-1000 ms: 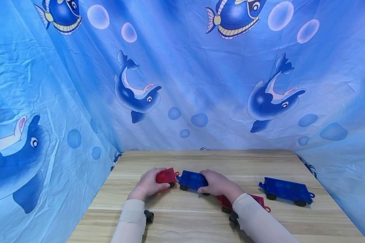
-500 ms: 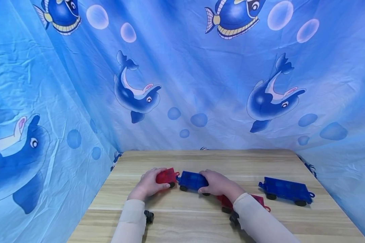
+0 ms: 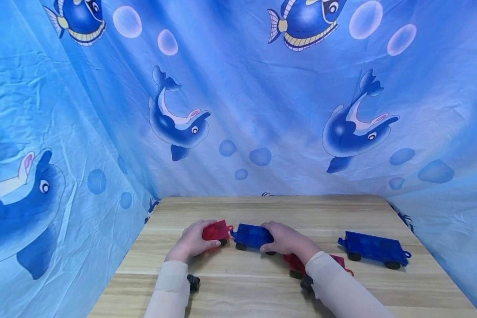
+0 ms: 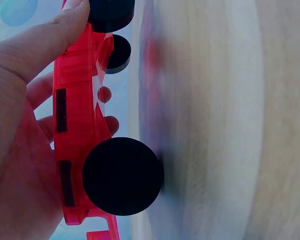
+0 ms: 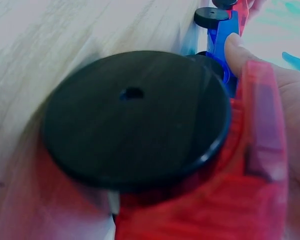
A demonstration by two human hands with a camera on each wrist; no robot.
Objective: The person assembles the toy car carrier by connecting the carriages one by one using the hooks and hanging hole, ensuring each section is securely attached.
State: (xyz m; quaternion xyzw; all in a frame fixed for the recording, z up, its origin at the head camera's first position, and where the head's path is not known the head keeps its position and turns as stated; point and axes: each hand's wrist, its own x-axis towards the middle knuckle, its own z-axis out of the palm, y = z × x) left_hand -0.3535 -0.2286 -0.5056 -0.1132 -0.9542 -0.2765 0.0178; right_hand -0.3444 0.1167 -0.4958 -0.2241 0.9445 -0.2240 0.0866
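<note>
Left hand [image 3: 192, 240] grips red car [image 3: 214, 231], right hand [image 3: 285, 240] grips blue car [image 3: 249, 234]; roughly end to end, hitches [image 3: 233, 233] between hands.

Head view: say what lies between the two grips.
The head view shows, between the left grip and right grip, the facing ends of a red toy train wagon and a blue toy train wagon.

A creased blue curtain [image 3: 238, 97] printed with dolphins [image 3: 183, 134], fish [image 3: 309, 20] and bubbles [image 3: 127, 21] hangs behind a wood-grained tabletop [image 3: 238, 287].
</note>
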